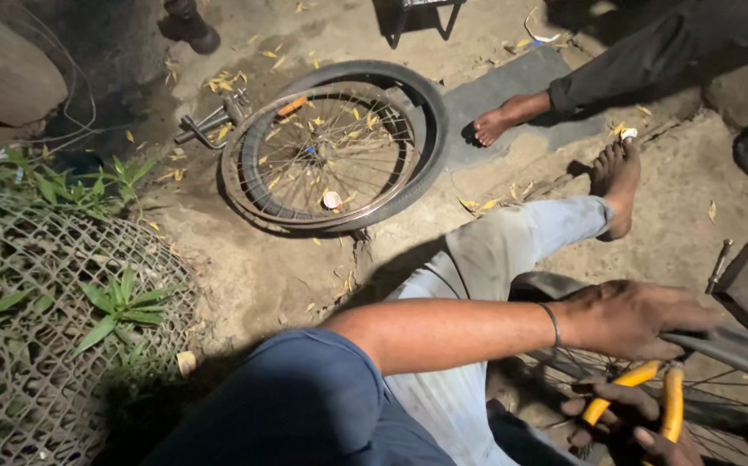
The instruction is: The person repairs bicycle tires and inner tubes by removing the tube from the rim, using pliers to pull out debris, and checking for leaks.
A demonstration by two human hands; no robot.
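My left hand [628, 318] lies palm down, fingers curled over the dark rim of a spoked bicycle wheel [741, 349] at about four o'clock in my view — clenched on it, a thin dark band round the wrist. Just below, at five o'clock, my right hand [624, 423] is wrapped round the yellow-handled pliers [650, 397], gripping both handles; the tool's nose points up toward the rim and I cannot tell what it bites on, since my left hand covers it. The spokes fan out beneath both hands.

Up at twelve o'clock, well apart from me, a second bicycle wheel with a black rubber tyre [339, 147] lies flat on the sandy ground [253, 267], yellow leaves scattered over it. My bare foot [617, 185] stretches out at two o'clock; another person's bare foot [503, 116] rests near it on a grey mat [512, 86]. A wire mesh [37, 302] with green weeds fills nine o'clock.
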